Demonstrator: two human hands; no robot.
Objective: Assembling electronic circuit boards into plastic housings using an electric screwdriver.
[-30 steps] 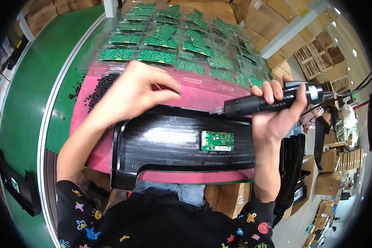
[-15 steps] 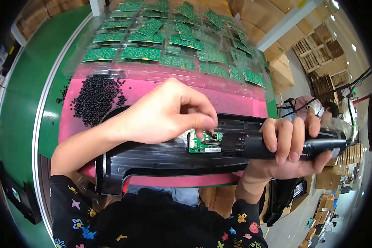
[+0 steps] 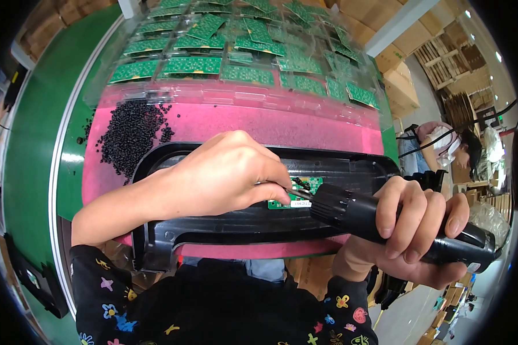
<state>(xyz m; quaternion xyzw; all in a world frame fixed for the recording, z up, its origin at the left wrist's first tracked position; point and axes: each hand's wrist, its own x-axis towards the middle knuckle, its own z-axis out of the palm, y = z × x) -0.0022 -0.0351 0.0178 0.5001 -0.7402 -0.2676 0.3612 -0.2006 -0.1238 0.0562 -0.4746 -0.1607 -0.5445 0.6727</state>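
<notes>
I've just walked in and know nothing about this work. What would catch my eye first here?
Front and centre, the right hand grips a black electric screwdriver, its tip at a small green circuit board set in a long black plastic housing. The left hand pinches at that same spot. Behind, on the pink mat, lie a heap of tiny black screws and clear trays of green circuit boards.

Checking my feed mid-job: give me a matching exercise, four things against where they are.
1 electric screwdriver
2 small green circuit board
3 heap of black screws
4 clear trays of green boards

a on the pink mat, left
b far end of the bench
c in the right hand
d on the black housing, at the left hand fingertips

Pairs: 1-c, 2-d, 3-a, 4-b
</notes>
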